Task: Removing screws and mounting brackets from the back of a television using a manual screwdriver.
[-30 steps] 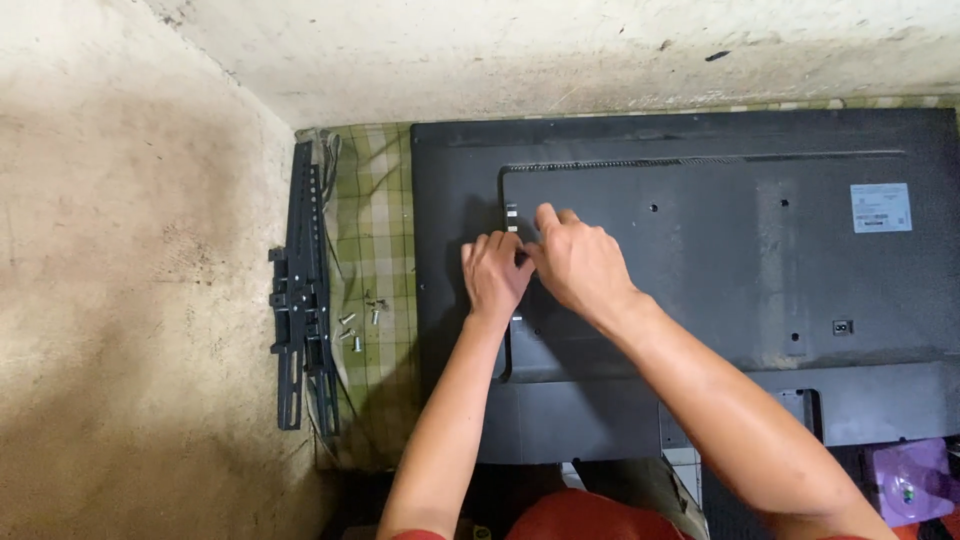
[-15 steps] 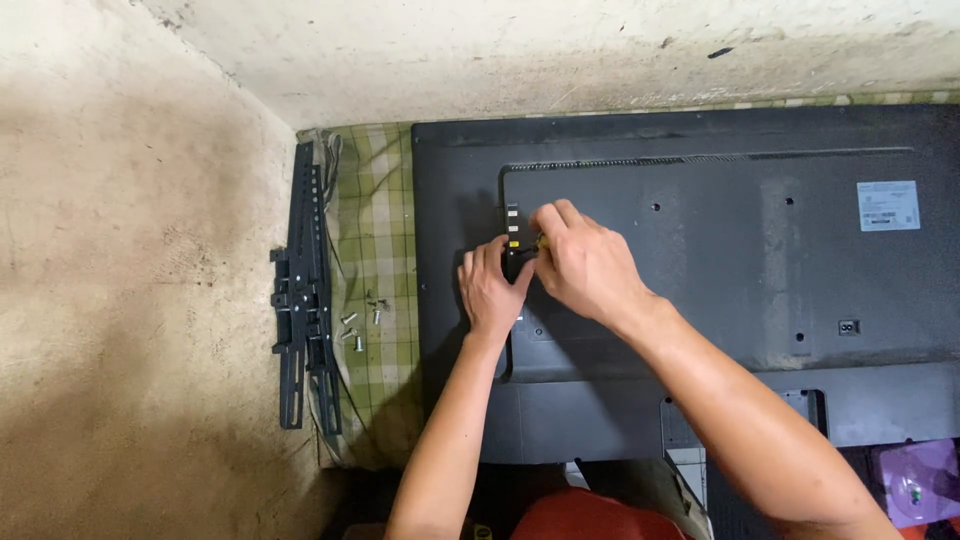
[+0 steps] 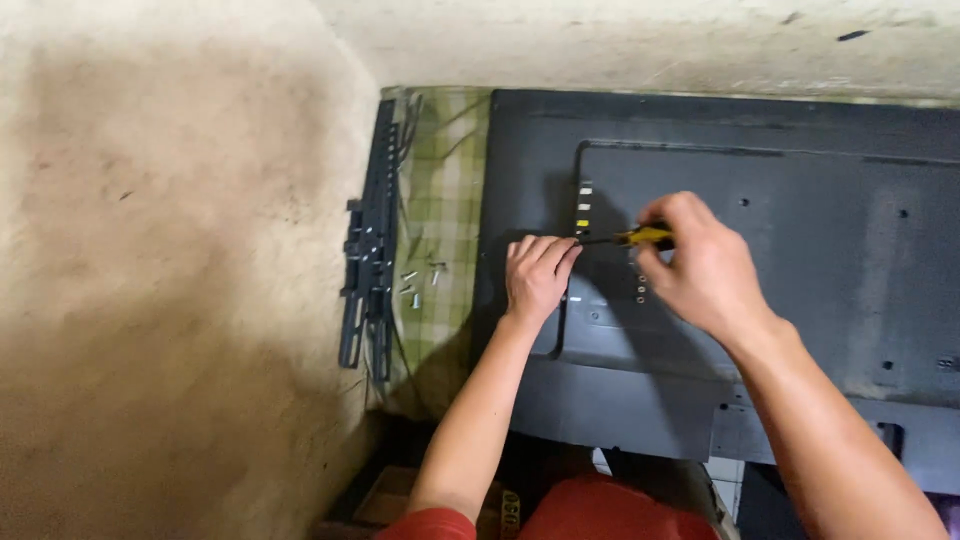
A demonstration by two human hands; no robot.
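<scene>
In the head view, you are holding a yellow screwdriver (image 3: 640, 237) in your right hand (image 3: 700, 268). Your fingers are curling tight around its handle, and its thin dark tip is sticking out to the left, lying flat over the black TV back (image 3: 800, 260). Your left hand (image 3: 535, 280) is resting on the TV, fingers bent close together, with the fingertips (image 3: 565, 250) touching the tip. Small screws (image 3: 420, 280) are lying on the checked cloth (image 3: 445, 200), beside a black bracket (image 3: 370, 260).
</scene>
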